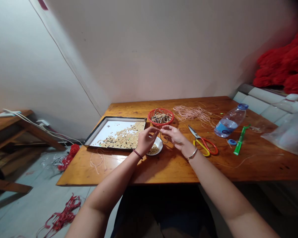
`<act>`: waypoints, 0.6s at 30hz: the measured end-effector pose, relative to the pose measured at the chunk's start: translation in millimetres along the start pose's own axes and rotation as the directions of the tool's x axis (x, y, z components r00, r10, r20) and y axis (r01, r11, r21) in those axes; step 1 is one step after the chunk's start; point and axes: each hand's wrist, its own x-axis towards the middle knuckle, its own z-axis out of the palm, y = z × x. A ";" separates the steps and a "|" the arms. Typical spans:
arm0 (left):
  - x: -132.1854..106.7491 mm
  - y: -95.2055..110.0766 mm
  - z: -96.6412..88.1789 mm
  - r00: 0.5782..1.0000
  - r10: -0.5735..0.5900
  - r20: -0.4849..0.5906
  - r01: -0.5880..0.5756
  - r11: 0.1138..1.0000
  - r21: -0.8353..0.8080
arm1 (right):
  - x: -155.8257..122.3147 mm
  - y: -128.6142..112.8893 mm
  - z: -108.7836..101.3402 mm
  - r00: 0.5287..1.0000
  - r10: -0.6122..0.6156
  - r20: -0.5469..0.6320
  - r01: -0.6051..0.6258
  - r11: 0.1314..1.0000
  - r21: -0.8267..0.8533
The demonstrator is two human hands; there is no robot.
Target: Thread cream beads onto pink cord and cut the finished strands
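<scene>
My left hand [146, 139] and my right hand [175, 137] meet above the wooden table [169, 165], fingertips pinched close together. A thin cord [160, 131] seems to run between them; a bead on it is too small to make out. Just below the left hand sits a small white dish [160, 147] of pale beads. Left of it lies a black-rimmed tray [114, 118] strewn with beige beads. A red basket [154, 114] of dark and light beads stands behind the hands.
Scissors [204, 144] with red and yellow handles lie right of my right hand. Farther right lie a water bottle [229, 121], a green strip [240, 140] and a clear bag [288, 135]. Pink cord [192, 112] is bundled at the back. Red thread [64, 215] lies on the floor.
</scene>
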 end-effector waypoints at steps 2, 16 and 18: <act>0.4 0.5 0.0 1.000 -0.026 0.010 0.026 0.999 -0.032 | 2.4 2.1 -1.7 1.000 -0.011 0.000 0.011 1.000 -0.006; 6.8 -13.2 4.2 0.987 -0.161 -0.012 0.151 0.945 -0.291 | 1.5 -7.6 -6.2 0.995 -0.059 0.082 0.087 0.914 -0.396; 6.9 -12.8 4.0 0.986 -0.165 -0.011 0.155 0.945 -0.289 | 2.6 -5.6 -7.0 0.989 -0.098 0.114 0.138 0.893 -0.429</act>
